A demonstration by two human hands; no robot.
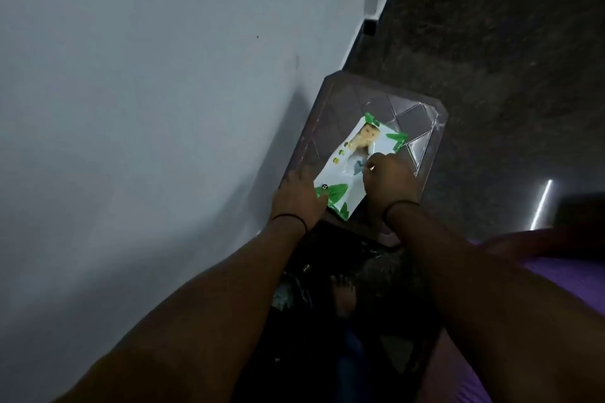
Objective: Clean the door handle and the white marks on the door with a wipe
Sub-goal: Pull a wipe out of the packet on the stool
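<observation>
A white and green pack of wet wipes [352,157] lies flat on a brown plastic stool [330,118] against the wall. My left hand [298,195] holds the pack's near left corner, fingers lying on the stool and the pack's edge. My right hand [389,178] is over the middle of the pack, fingertips pinching at its opening flap. No wipe shows outside the pack. The door and its handle are out of sight.
A pale grey wall [147,108] fills the left. Dark speckled floor [507,75] spreads to the right. My bare foot [343,296] stands below the stool. Purple cloth [563,275] lies at the lower right, with a bright light streak [543,203] on the floor.
</observation>
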